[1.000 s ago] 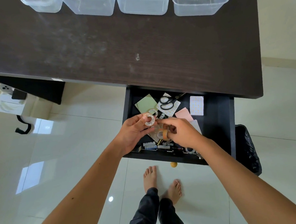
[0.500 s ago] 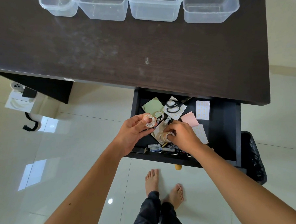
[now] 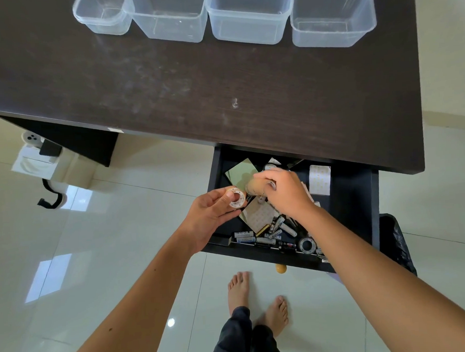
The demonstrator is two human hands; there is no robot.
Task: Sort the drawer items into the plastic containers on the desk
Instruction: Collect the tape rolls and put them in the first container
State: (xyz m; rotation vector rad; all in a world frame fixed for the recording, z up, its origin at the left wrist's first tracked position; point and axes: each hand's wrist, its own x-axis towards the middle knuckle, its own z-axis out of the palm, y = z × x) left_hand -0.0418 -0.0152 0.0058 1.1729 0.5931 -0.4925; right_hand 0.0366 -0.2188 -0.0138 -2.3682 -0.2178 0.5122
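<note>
The open dark drawer (image 3: 351, 207) sticks out under the desk's near edge. My left hand (image 3: 212, 214) grips a small clear tape roll (image 3: 238, 199) over the drawer's left side. Just to its right, my right hand (image 3: 283, 192) holds a stack of tan tape rolls (image 3: 255, 187) above the drawer. Batteries (image 3: 266, 234) and another clear tape roll (image 3: 307, 245) lie along the drawer's front. A green note pad (image 3: 239, 172), a dotted sheet (image 3: 257, 215) and a dotted pad (image 3: 320, 179) also lie inside. Several empty clear plastic containers (image 3: 247, 16) stand in a row at the desk's far edge.
The dark desk top (image 3: 194, 91) spans between drawer and containers. A black bin bag (image 3: 396, 242) sits on the floor right of the drawer. A white power strip and black cable (image 3: 48, 185) lie at the left. My bare feet (image 3: 256, 295) stand below the drawer's yellow knob (image 3: 280, 269).
My right hand has lifted from the middle of the drawer with tan tape rolls and moved up beside the left hand. The left hand keeps its clear roll.
</note>
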